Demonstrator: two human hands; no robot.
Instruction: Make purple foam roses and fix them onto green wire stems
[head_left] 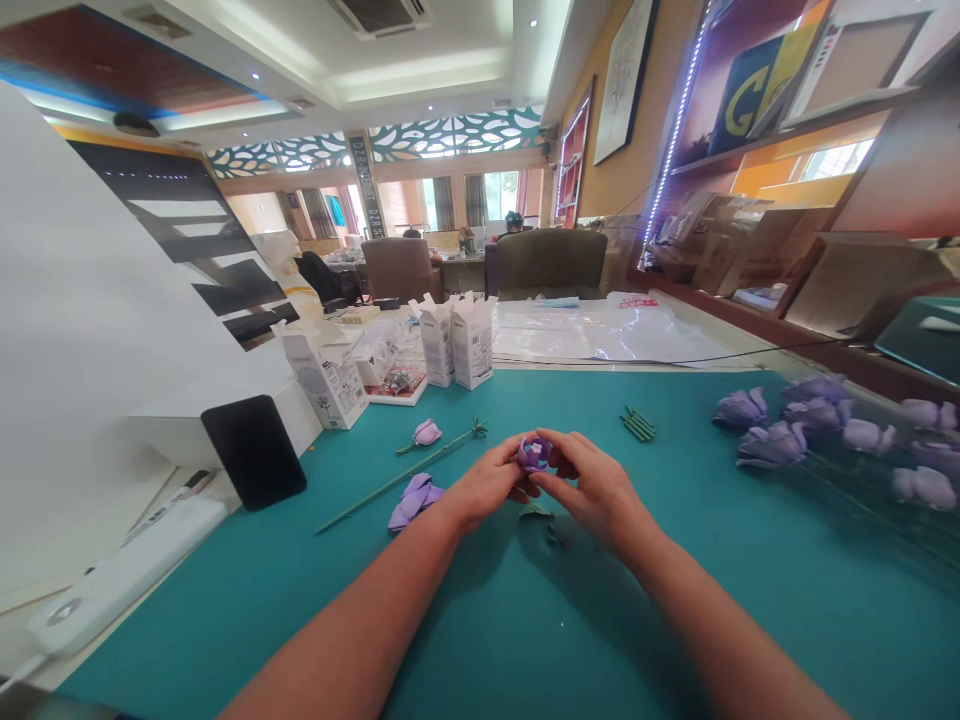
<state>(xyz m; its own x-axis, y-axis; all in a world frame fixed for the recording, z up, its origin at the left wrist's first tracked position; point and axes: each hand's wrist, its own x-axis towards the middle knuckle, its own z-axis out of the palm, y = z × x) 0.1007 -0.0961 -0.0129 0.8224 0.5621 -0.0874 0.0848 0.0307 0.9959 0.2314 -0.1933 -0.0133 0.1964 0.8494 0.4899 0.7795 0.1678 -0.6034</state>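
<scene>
Between my two hands, above the mat, is a small purple artificial flower head (pixel 535 455) with a pale centre. My left hand (pixel 491 480) grips it from the left, and the fingers of my right hand (pixel 589 480) pinch its right side. Loose purple petals (pixel 412 503) lie beside my left wrist. A long green stem (pixel 405 480) stretches behind them, next to a pale pink-purple rosebud (pixel 427 432) on a short stalk. Below my hands sit a green leaf piece (pixel 535 511) and small dark green bits (pixel 556 537).
Several short green stem pieces (pixel 637 424) lie to the right. Finished purple flowers (pixel 780 440) rest at the mat's right side. White boxes (pixel 472 345) and a parts tray (pixel 397 392) stand at the back. A black tablet-like device (pixel 253 452) leans left, near a power strip (pixel 127 570).
</scene>
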